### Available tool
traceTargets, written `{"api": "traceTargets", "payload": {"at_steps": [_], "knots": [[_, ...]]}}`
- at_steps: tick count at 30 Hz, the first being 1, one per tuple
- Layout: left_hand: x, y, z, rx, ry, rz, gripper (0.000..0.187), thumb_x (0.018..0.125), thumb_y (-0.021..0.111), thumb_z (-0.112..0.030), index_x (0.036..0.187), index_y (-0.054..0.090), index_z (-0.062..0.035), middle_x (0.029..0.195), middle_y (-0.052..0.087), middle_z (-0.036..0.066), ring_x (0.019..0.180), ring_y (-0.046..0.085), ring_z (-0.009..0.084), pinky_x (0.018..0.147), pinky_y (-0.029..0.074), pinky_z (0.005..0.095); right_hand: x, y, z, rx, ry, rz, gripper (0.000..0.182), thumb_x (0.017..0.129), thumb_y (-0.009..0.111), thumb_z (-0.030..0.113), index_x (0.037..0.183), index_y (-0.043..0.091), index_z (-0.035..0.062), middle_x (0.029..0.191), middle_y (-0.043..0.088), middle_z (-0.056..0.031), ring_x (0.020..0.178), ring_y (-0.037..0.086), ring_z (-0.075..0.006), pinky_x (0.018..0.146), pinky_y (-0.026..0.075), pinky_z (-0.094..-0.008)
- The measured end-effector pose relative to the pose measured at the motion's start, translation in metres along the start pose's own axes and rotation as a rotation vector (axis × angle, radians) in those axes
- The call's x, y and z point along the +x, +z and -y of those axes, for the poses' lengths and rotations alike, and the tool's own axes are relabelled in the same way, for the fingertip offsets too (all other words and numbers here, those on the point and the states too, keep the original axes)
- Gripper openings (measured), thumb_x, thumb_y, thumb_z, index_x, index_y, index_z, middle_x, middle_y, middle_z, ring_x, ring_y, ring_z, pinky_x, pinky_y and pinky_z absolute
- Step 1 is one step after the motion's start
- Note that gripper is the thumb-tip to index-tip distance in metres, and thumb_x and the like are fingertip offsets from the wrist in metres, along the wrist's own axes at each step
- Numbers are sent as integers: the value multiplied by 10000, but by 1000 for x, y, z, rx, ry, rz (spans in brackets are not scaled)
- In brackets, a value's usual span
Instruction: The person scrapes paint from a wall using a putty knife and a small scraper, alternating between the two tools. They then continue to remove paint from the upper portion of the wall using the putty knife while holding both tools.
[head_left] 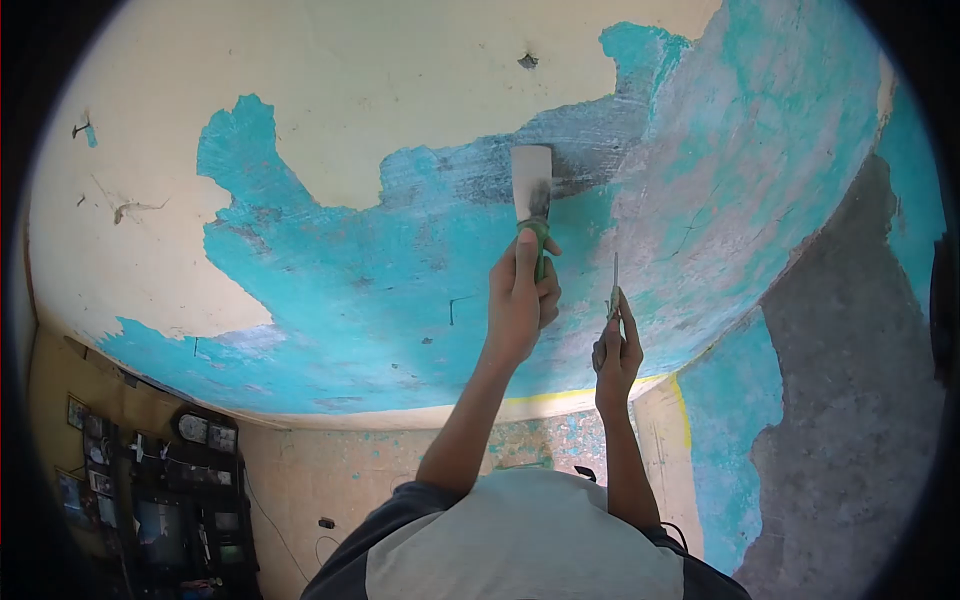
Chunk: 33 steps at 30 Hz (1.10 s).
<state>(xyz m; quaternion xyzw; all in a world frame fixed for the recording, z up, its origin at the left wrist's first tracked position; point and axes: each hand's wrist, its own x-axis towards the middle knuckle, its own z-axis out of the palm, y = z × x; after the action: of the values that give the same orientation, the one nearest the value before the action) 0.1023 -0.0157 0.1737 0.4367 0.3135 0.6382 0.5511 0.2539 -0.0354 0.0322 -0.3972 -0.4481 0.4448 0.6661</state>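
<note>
In the head view, your left hand (517,305) is closed around the green handle of a scraper (532,172), thumb pressed along it and fingers wrapped about the side. The broad blade points away from you over the grey-streaked band (470,175), just below the ragged edge of the cream paint (330,90); you can't tell from here whether it touches. Your right hand (617,368) is curled around a second, thin tool (616,280), seen nearly edge-on, beside the turquoise and pale grey part of the wall (740,180).

For clean scraping, a low blade angle with the full edge bearing evenly should serve best; a steep angle or a raised corner could gouge the surface. Steady, short strokes under a loose paint edge are kinder than stabbing. Mind the dark hole (527,61) above, where a corner could catch, and hold the second tool clear of the stroke.
</note>
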Motion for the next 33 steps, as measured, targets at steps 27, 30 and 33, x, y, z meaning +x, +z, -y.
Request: {"api": "traceTargets", "payload": {"at_steps": [27, 30, 33], "knots": [[21, 4, -30, 55, 42, 0, 448, 1085, 463, -528, 1029, 559, -94, 600, 310, -89, 436, 232, 9, 374, 156, 222, -17, -2, -16, 11, 124, 63, 434, 1099, 500, 178, 1524, 505, 87, 692, 388, 88, 546, 299, -6, 482, 251, -211], [28, 17, -52, 53, 63, 44, 438, 1095, 447, -512, 1041, 563, -93, 612, 324, -82, 448, 247, 10, 381, 164, 224, -17, -4, -9, 11, 110, 59, 433, 1099, 501, 179, 1523, 507, 88, 671, 372, 91, 546, 300, -8, 485, 252, -214], [16, 21, -19, -9, 32, 56, 384, 1117, 428, -445, 1156, 550, -82, 682, 392, -57, 470, 274, 16, 387, 181, 228, -17, -14, -10, 2, 104, 33, 432, 1099, 501, 181, 1521, 511, 91, 659, 360, 95, 545, 302, -9, 487, 252, -216]]}}
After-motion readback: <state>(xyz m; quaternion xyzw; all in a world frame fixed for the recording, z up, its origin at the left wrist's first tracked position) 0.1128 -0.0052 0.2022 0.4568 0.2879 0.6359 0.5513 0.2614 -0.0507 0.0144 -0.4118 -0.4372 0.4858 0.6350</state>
